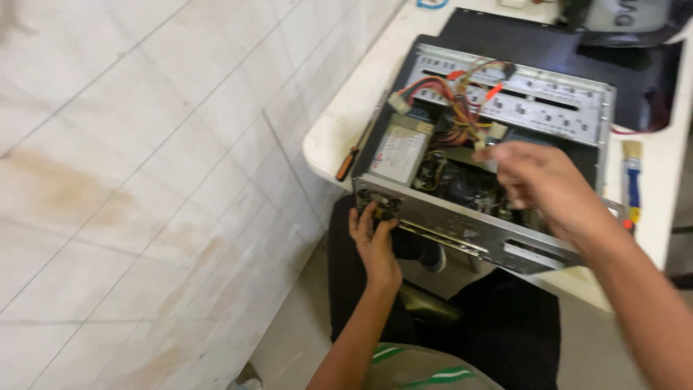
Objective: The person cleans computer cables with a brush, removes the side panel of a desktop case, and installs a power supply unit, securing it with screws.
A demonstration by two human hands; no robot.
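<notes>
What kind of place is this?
Probably a small computer repair spot: an opened computer case lies on a white table, with a screwdriver and a brush beside it, over a tiled floor.

A rectangular pale grey label (395,155) lies flat on top of the power supply unit (401,148), at the left end inside the open computer case (462,217); it carries fine dark print and a small reddish patch toward one edge. At the upper right corner, part of a rounded grey-white object (626,13) bears large dark lettering, cut off by the frame. No packages, signs or screens are visible.
</notes>
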